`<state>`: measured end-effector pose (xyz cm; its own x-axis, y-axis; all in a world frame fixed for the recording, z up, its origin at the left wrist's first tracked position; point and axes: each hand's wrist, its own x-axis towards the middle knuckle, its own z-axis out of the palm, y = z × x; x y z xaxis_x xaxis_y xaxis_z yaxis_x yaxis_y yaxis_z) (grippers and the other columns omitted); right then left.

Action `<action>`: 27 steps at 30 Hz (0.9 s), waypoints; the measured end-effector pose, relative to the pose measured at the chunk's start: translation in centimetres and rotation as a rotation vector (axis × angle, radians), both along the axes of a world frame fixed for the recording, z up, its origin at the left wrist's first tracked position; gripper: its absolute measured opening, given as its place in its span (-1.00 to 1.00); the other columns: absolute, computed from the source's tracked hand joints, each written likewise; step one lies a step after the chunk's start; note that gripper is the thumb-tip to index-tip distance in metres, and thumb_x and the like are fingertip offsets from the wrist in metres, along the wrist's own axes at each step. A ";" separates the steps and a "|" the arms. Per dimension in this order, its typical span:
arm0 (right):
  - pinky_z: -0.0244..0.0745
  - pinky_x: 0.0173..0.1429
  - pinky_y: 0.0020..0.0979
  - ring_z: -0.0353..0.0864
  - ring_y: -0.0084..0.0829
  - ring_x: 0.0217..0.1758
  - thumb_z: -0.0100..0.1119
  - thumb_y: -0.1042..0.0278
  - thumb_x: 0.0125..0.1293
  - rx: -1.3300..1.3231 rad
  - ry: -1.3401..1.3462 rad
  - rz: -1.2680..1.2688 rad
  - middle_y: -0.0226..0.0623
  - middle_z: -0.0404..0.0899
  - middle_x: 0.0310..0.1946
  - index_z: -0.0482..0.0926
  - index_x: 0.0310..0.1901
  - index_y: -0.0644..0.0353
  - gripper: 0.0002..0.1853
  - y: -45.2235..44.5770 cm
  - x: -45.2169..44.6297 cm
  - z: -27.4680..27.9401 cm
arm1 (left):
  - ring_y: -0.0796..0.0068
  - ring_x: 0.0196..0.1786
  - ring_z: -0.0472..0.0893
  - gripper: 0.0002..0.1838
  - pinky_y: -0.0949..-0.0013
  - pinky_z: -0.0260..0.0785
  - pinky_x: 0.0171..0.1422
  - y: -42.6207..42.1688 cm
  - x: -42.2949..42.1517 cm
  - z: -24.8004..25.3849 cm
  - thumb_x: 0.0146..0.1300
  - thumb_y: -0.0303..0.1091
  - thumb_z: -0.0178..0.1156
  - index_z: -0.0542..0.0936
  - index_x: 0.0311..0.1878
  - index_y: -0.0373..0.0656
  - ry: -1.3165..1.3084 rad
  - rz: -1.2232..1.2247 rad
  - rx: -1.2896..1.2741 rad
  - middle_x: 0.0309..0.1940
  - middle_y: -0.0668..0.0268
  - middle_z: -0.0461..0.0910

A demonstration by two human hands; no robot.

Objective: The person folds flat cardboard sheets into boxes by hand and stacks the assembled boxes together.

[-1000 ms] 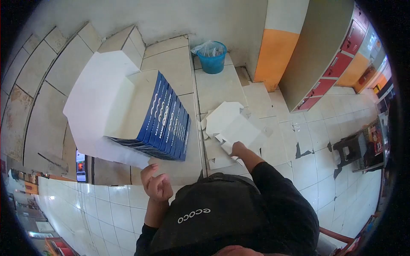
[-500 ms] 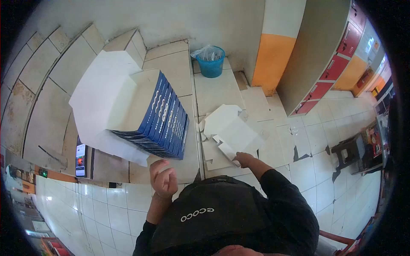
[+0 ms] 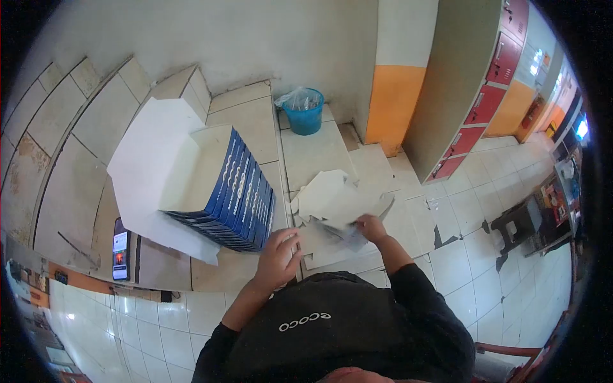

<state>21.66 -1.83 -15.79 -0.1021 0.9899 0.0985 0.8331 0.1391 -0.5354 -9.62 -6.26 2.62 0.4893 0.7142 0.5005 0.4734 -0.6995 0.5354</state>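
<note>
Clearly, cardboard [image 3: 350, 239] is pinched in the right grip [image 3: 369, 227].

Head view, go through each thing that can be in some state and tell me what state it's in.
Blue box stack: nested, open, white flaps spread.
White cardboard: lying flat, unfolded.
Cardboard piece: in right hand's grip, blurred.
Left hand: fingers bent, nothing visibly held.
Phone: screen lit.
Bucket: upright, plastic inside.
Locker doors: shut.
</note>
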 end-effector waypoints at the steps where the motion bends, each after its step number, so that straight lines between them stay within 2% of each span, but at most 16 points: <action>1: 0.45 -0.06 -0.26 0.58 -0.18 -0.21 0.21 0.38 0.08 0.168 0.147 -0.104 -0.17 0.61 -0.37 0.62 -0.33 0.18 -0.88 -0.1 -0.1 2.6 | 0.04 0.10 0.42 -0.61 0.06 0.29 0.15 0.4 0.7 -0.1 0.02 -0.42 0.24 0.50 -0.03 -0.22 0.029 0.016 -0.036 0.03 0.05 0.42; 3: 0.38 0.07 -0.24 0.57 -0.23 -0.22 0.20 0.47 0.08 0.439 0.289 -0.061 -0.27 0.61 -0.39 0.61 -0.36 0.15 -0.93 -0.5 0.0 8.3 | 0.02 0.17 0.36 -0.51 0.07 0.21 0.23 1.8 1.9 -1.0 0.03 -0.36 0.24 0.42 0.08 -0.24 0.132 0.038 0.024 0.11 0.05 0.36; 4: 0.34 0.12 -0.22 0.57 -0.27 -0.24 0.20 0.49 0.08 0.460 0.293 0.020 -0.30 0.59 -0.40 0.59 -0.37 0.15 -0.94 -0.9 -0.1 11.4 | 0.01 0.20 0.32 -0.45 0.08 0.18 0.26 2.5 2.5 -1.2 0.04 -0.33 0.24 0.39 0.13 -0.25 0.184 0.046 0.057 0.15 0.04 0.33; 7: 0.23 0.26 -0.19 0.54 -0.38 -0.29 0.21 0.52 0.08 0.516 0.338 0.186 -0.40 0.56 -0.43 0.55 -0.39 0.15 -0.93 -2.4 -0.4 17.8 | 0.06 0.12 0.41 -0.56 0.08 0.20 0.22 4.4 5.4 1.2 0.06 -0.31 0.23 0.48 0.03 -0.24 0.209 0.077 0.229 0.01 0.05 0.46; 9: 0.15 0.31 -0.17 0.52 -0.43 -0.31 0.24 0.52 0.07 0.544 0.419 0.206 -0.43 0.55 -0.44 0.55 -0.39 0.15 -0.93 -2.9 -0.3 19.3 | 0.09 0.01 0.49 -0.67 0.09 0.27 0.11 6.2 5.8 0.5 0.09 -0.30 0.20 0.53 -0.08 -0.23 0.302 -0.097 0.025 -0.14 0.08 0.53; 10: 0.19 0.26 -0.20 0.50 -0.44 -0.32 0.25 0.51 0.06 0.595 0.484 0.160 -0.44 0.54 -0.45 0.55 -0.38 0.15 -0.91 -3.0 -0.2 19.8 | 0.10 -0.04 0.52 -0.72 0.09 0.31 0.05 7.3 6.0 -0.2 0.11 -0.29 0.19 0.56 -0.14 -0.22 0.350 -0.182 -0.075 -0.22 0.09 0.57; 11: 0.23 0.21 -0.23 0.49 -0.45 -0.33 0.27 0.51 0.05 0.647 0.549 0.114 -0.45 0.53 -0.46 0.55 -0.38 0.16 -0.90 -3.1 -0.1 20.1 | 0.30 -0.36 0.56 -0.80 0.22 0.35 -0.22 7.6 6.7 -1.7 0.21 -0.27 0.13 0.58 -0.28 -0.22 0.092 -0.179 -0.083 -0.51 0.26 0.55; 12: 0.27 0.16 -0.26 0.48 -0.46 -0.34 0.28 0.51 0.04 0.700 0.615 0.069 -0.46 0.52 -0.47 0.55 -0.38 0.16 -0.89 -3.2 0.0 20.4 | 0.39 -0.41 0.52 -0.79 0.28 0.33 -0.28 7.4 7.1 -1.5 0.23 -0.26 0.13 0.58 -0.29 -0.22 0.038 -0.187 -0.283 -0.53 0.31 0.53; 14: 0.29 0.03 -0.30 0.46 -0.43 -0.36 0.30 0.52 0.00 0.610 0.791 0.037 -0.43 0.47 -0.51 0.57 -0.39 0.16 -0.88 -3.4 -0.1 20.6 | 0.56 -0.50 0.43 -0.77 0.42 0.29 -0.38 7.0 7.7 -0.7 0.27 -0.24 0.11 0.58 -0.30 -0.22 -0.062 -0.196 -0.691 -0.58 0.41 0.47; 15: 0.30 -0.04 -0.33 0.45 -0.41 -0.37 0.30 0.53 -0.02 0.560 0.880 0.024 -0.42 0.45 -0.53 0.58 -0.40 0.15 -0.88 -3.3 -0.3 20.8 | 0.62 -0.48 0.38 -0.73 0.44 0.27 -0.36 7.1 8.0 -1.1 0.30 -0.23 0.08 0.58 -0.25 -0.28 -0.038 -0.223 -0.783 -0.60 0.35 0.49; 18: 0.25 -0.20 -0.36 0.43 -0.35 -0.39 0.29 0.52 -0.04 0.650 0.192 0.089 -0.35 0.40 -0.51 0.60 -0.46 0.15 -0.92 -3.2 -1.5 23.0 | 0.70 -0.45 0.39 -0.76 0.52 0.26 -0.35 6.1 8.7 -2.0 0.29 -0.27 0.09 0.59 -0.24 -0.28 -0.206 -0.337 -1.036 -0.50 0.48 0.52; 21: 0.24 -0.09 -0.32 0.43 -0.33 -0.28 0.30 0.51 -0.08 0.477 0.112 0.262 -0.34 0.42 -0.41 0.62 -0.49 0.13 -0.92 -3.5 -2.6 24.6 | 0.72 -0.44 0.38 -0.78 0.53 0.24 -0.35 5.6 8.8 -2.2 0.28 -0.30 0.11 0.59 -0.27 -0.28 -0.353 -0.312 -1.314 -0.49 0.49 0.50; 24: 0.22 0.01 -0.28 0.40 -0.29 -0.17 0.31 0.49 -0.08 0.296 0.130 0.486 -0.27 0.43 -0.27 0.63 -0.41 0.11 -0.87 -2.9 -2.4 24.2 | 0.71 -0.45 0.36 -0.82 0.53 0.21 -0.36 5.5 8.3 -1.1 0.28 -0.35 0.10 0.55 -0.40 -0.22 -0.255 -0.401 -1.124 -0.54 0.52 0.43; 25: 0.22 0.05 -0.26 0.39 -0.27 -0.13 0.31 0.47 -0.07 0.232 0.156 0.557 -0.23 0.44 -0.20 0.63 -0.38 0.10 -0.84 -2.7 -2.3 24.0 | 0.72 -0.45 0.37 -0.81 0.54 0.22 -0.35 5.7 8.3 -1.5 0.28 -0.33 0.11 0.56 -0.38 -0.23 -0.234 -0.404 -1.026 -0.54 0.51 0.45; 27: 0.18 0.17 -0.21 0.33 -0.15 0.04 0.36 0.38 -0.08 0.334 0.034 0.280 -0.12 0.34 0.02 0.55 -0.12 0.12 -0.60 -2.9 -2.7 24.0 | 0.72 -0.44 0.38 -0.78 0.55 0.24 -0.34 6.2 8.5 -2.5 0.28 -0.29 0.12 0.57 -0.35 -0.26 -0.194 -0.411 -0.828 -0.53 0.48 0.48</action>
